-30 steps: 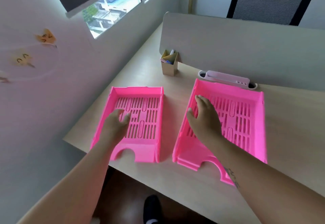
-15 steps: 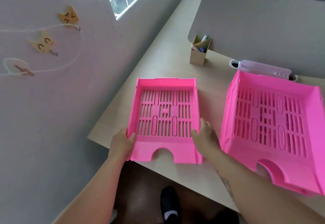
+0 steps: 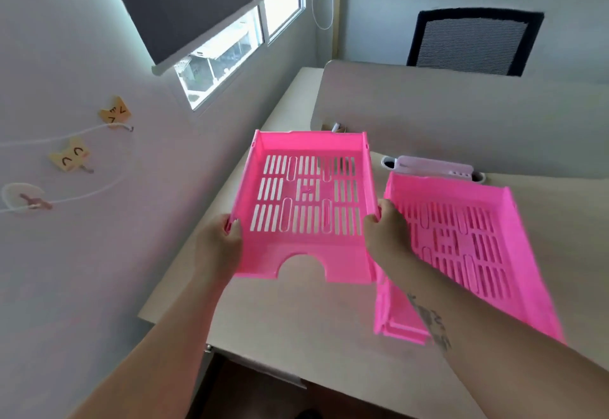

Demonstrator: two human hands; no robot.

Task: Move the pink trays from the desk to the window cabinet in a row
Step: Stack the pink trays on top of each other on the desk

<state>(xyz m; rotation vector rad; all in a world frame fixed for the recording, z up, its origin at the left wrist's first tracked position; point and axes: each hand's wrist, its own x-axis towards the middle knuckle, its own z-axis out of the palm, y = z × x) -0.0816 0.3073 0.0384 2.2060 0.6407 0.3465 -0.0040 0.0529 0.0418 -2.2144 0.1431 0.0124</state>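
Note:
A pink slotted tray (image 3: 306,155) is lifted off the desk (image 3: 296,320), held level in front of me. My left hand (image 3: 219,247) grips its left side wall near the front corner. My right hand (image 3: 387,236) grips its right side wall. A second pink tray (image 3: 527,208) lies flat on the desk to the right, partly covered by my right forearm. The window cabinet is not in view.
A grey divider panel (image 3: 461,115) stands along the desk's back, with a white holder (image 3: 435,168) at its foot and a black mesh chair (image 3: 474,43) behind. The wall on the left carries a window with a dark blind (image 3: 204,0) and cat-shaped clips (image 3: 71,156) on a string.
Both hands went from resting inside the two trays to gripping the left tray's sides. That tray has been raised off the desk. The right tray stays put.

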